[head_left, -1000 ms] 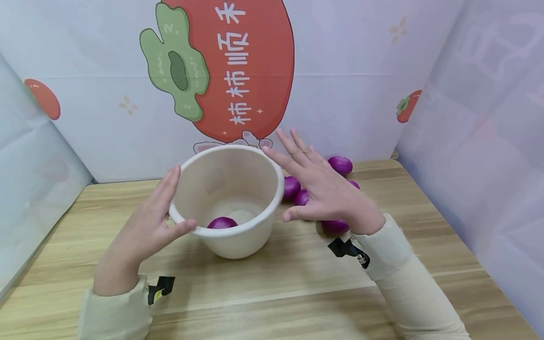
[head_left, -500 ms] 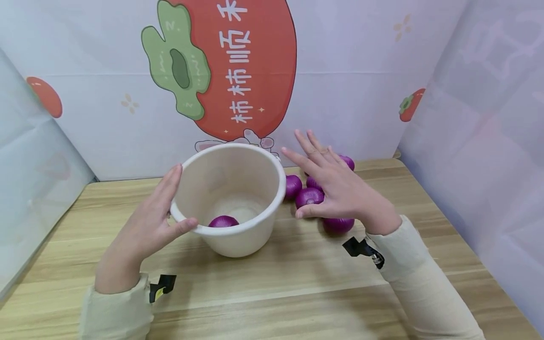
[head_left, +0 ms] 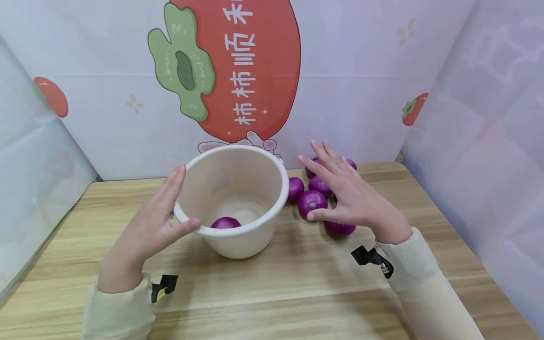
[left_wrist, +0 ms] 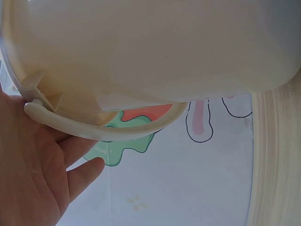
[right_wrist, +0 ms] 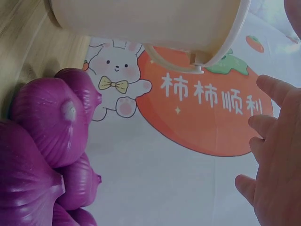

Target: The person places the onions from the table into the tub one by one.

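On my feed, the left hand (head_left: 150, 225) touches the rim of a cream bucket (head_left: 242, 243), its thumb set wide of the other fingers. The bucket stands on the wooden surface (head_left: 263, 288), with one purple onion (head_left: 225, 223) inside, behind the near wall. I see the right hand (head_left: 352, 196) hovering, fingers spread, above the loose onions (head_left: 312, 203) just right of the bucket. A curved handle (left_wrist: 89, 129) shows beside the left hand.

In the head view, your right grip (head_left: 352, 197) partly covers the onion cluster (head_left: 313, 202), and the bucket (head_left: 240, 246) hides the underside of the lone onion (head_left: 225, 223). Your left wrist view crops the bucket.
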The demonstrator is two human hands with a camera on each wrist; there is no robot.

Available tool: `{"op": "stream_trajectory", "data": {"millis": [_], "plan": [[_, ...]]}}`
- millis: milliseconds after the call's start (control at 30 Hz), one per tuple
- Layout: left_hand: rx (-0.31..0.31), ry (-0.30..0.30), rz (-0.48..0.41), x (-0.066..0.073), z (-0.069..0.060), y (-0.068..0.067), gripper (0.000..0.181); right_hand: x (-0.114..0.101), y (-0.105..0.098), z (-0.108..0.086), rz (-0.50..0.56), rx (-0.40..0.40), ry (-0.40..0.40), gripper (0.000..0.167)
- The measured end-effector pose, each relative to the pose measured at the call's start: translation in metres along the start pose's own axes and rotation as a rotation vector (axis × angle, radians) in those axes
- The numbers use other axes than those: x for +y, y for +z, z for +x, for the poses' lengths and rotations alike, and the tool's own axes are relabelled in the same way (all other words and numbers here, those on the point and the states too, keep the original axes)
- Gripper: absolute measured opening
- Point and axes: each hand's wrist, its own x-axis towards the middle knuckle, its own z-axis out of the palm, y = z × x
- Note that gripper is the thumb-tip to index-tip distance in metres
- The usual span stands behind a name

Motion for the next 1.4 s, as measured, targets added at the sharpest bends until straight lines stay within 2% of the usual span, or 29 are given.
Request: {"op": "stream_trajectory", "data": {"millis": [433,700,933,1400], "plan": [[0.005,0.0,0.001,0.001,-0.001,0.0,0.108,0.014,0.007,-0.016,-0.003,0.008,0.046,0.106],[0.0,-0.006,-0.002,0.001,-0.001,0.002,0.107,0.025,0.014,-0.025,0.01,0.026,0.025,0.099],[0.0,-0.014,0.001,0.0,-0.001,0.002,0.106,0.033,0.02,-0.034,0.067,0.012,0.085,0.096],[0.004,-0.014,-0.001,0.0,-0.001,0.002,0.107,0.039,0.026,-0.045,0.102,-0.055,0.195,0.087]]}}
